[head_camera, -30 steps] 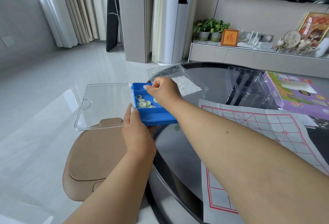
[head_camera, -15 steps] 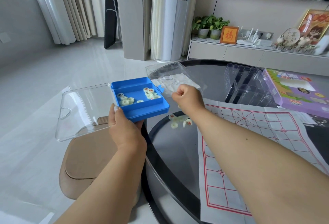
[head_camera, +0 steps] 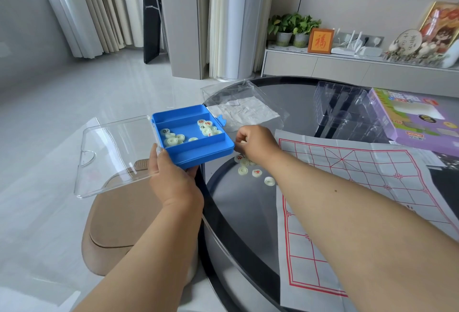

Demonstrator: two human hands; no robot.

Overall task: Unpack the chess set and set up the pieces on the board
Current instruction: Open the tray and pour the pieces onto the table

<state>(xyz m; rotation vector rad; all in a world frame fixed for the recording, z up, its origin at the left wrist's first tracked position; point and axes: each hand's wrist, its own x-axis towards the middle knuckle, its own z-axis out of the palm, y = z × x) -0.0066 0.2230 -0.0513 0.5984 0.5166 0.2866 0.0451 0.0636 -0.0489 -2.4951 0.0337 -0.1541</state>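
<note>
Left hand [head_camera: 173,177] grips the blue piece case [head_camera: 192,135] off the table's left edge; right hand [head_camera: 255,141] is curled, contents unclear, above pale xiangqi pieces [head_camera: 255,172] near the paper board [head_camera: 360,187]. Tip the case low over the glass table [head_camera: 236,212] so the discs don't roll off.

The right hand [head_camera: 255,143] is hiding its own fingertips and some pieces [head_camera: 244,161] beneath it. The board [head_camera: 372,187] is running off the right edge, and piece markings are reading too small.
</note>
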